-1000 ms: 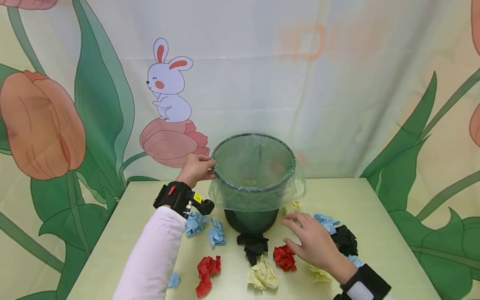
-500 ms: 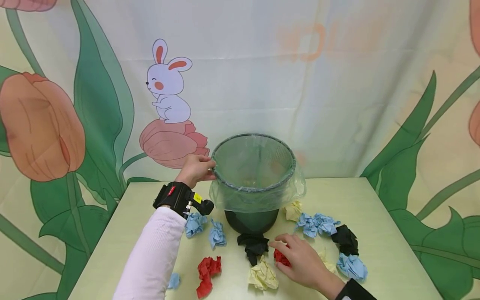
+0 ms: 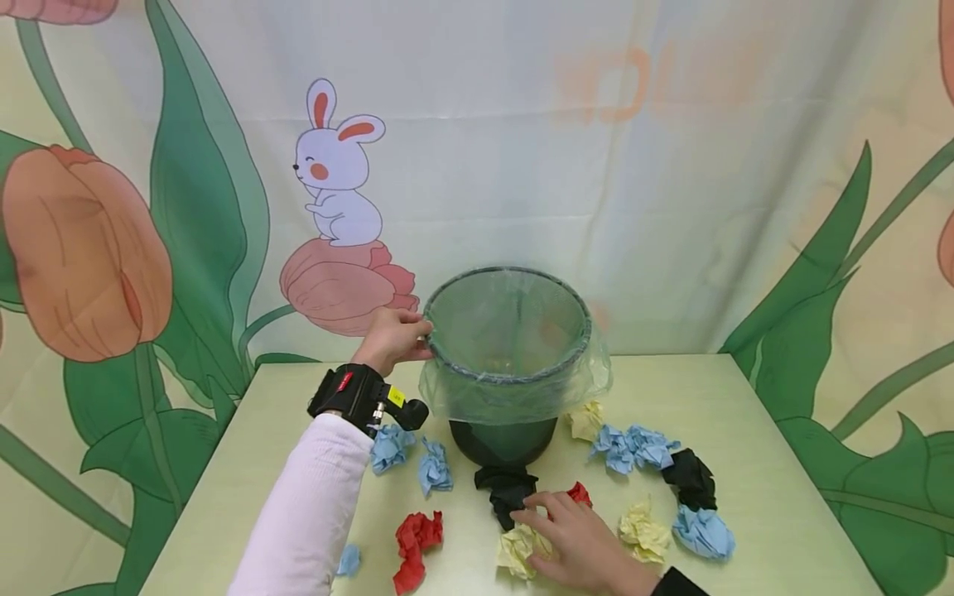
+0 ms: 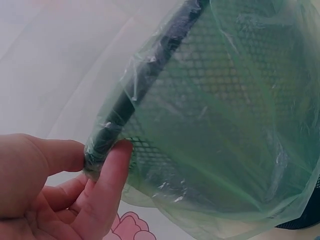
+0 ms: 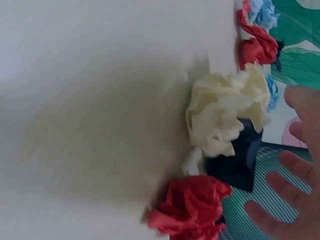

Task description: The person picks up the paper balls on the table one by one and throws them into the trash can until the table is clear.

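Left hand [image 3: 389, 339]: unchanged from half a second ago; thumb and fingers pinch the rim of a round black mesh bin [image 3: 503, 445] through its translucent green plastic liner [image 3: 477, 401].

Right hand [image 3: 575, 542]: shifted off a crumpled red paper ball [image 3: 579, 494], now just beside a crumpled pale-yellow paper ball [image 3: 516, 553]; fingers parted and relaxed, holding nothing; contact cannot be told.

Bearing on the work, as judged: attention passes to the pale-yellow ball, the red one lying ungripped beyond the right hand; the left hand's pinch probably steadies the bin.

Edges: the bin's mouth faces upward, right of the left hand and beyond the right; a printed cloth backdrop [image 3: 656, 207] hangs behind both.

Room: bare worktop [image 3: 775, 530] left of the right hand, as far as a twisted red paper strip [image 3: 416, 542]. Ahead, a crumpled black paper piece [image 3: 508, 490] narrows the low route binward; the air above looks unobstructed.
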Tool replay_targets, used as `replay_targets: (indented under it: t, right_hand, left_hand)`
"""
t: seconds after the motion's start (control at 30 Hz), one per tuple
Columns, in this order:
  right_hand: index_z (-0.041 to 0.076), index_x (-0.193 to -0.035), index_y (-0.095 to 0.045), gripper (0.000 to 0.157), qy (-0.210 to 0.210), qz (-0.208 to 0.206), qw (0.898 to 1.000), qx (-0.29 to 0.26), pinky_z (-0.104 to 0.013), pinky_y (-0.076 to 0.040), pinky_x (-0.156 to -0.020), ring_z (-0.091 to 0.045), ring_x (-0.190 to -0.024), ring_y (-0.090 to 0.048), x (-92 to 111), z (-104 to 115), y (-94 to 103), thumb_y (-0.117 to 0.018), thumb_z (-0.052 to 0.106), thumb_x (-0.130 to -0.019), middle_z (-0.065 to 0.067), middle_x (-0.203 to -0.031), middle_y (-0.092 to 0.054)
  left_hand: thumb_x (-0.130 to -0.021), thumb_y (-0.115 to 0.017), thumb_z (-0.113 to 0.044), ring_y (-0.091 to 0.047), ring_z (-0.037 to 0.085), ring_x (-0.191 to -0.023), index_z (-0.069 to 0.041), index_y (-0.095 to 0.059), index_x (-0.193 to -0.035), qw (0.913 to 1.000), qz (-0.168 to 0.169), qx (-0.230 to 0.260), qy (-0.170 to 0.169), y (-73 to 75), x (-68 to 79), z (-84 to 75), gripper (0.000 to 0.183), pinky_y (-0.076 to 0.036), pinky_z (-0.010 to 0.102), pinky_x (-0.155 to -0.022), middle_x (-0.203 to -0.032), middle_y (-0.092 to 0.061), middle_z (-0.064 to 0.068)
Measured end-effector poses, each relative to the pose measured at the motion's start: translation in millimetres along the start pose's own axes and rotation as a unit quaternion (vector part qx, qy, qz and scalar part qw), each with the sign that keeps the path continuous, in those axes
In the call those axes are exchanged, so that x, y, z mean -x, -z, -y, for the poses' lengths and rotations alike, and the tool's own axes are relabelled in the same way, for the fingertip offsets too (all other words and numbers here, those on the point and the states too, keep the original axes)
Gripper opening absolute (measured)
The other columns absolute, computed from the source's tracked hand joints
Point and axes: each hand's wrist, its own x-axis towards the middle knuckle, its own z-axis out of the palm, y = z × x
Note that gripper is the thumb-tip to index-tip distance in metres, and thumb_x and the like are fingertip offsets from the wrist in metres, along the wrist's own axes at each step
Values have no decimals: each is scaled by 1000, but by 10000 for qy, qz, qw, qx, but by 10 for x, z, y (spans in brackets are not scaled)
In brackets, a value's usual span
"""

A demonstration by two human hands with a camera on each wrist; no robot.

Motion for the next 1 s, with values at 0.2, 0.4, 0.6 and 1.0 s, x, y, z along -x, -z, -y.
replay_targets:
  t: [0.2, 0.4, 0.6, 1.0]
  right_hand:
    - [28, -130, -50, 49, -24, 522, 9986, -35, -36, -50, -79, -20, -107, -50, -15, 55, -150, -64, 41, -84, -1, -126, -49]
    - [31, -132, -47, 48, -98, 1159, 9932, -52, -36, -51, -79, -21, -112, -47, -54, 73, -321, -57, 45, -88, 0, -127, -48]
    - [35, -131, -46, 47, -4, 1441, 9896, -47, -30, -49, -70, -18, -108, -47, -65, 77, -489, -44, 57, -89, 4, -125, -48]
    - [36, -124, -50, 43, 313, 1171, 9907, 614, -22, -38, -51, -17, -105, -47, -117, 39, -618, -59, 50, -84, 4, -119, -49]
  left_hand:
    - [-93, -53, -11, -58, 16, -74, 3, -51, -124, 10000, 7, 23, -16, -5, 5, 10, 35, -56, 25, -67, -102, -52, 13]
    - [-93, -53, -11, -57, 16, -71, 3, -52, -124, 10000, 10, 41, -13, 1, 3, 31, 34, -56, 25, -67, -99, -52, 12]
    - [-93, -53, -12, -56, 16, -73, 3, -48, -128, 10000, -3, 86, -4, -7, -7, 38, 39, -56, 25, -67, -107, -51, 14]
    - [-94, -52, -14, -55, 18, -79, 2, -44, -131, 10000, -3, 37, 46, -6, -18, 16, 42, -56, 25, -68, -119, -49, 16]
